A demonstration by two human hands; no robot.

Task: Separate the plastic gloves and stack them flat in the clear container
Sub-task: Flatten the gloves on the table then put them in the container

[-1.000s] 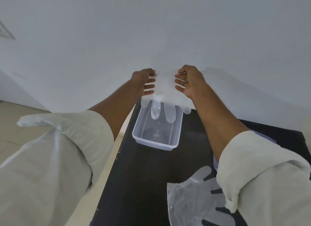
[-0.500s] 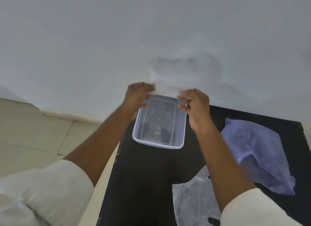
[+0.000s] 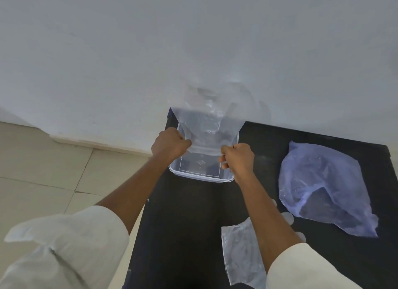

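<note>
Left hand (image 3: pixel 170 145), right hand (image 3: pixel 237 159) each pinch cuff corner of thin clear plastic glove (image 3: pixel 207 125); glove length runs beyond fingers, over far end of clear rectangular plastic container (image 3: pixel 200 176).

A black table (image 3: pixel 183 235) stands against a plain white wall (image 3: pixel 150 51); left of the table, beige floor tiles (image 3: pixel 32 170) meet a white skirting (image 3: pixel 90 141).

Just one head-worn cam, looked forward and steeply down over the black worktop (image 3: pixel 185 235), close behind both forearms, wall ahead.
</note>
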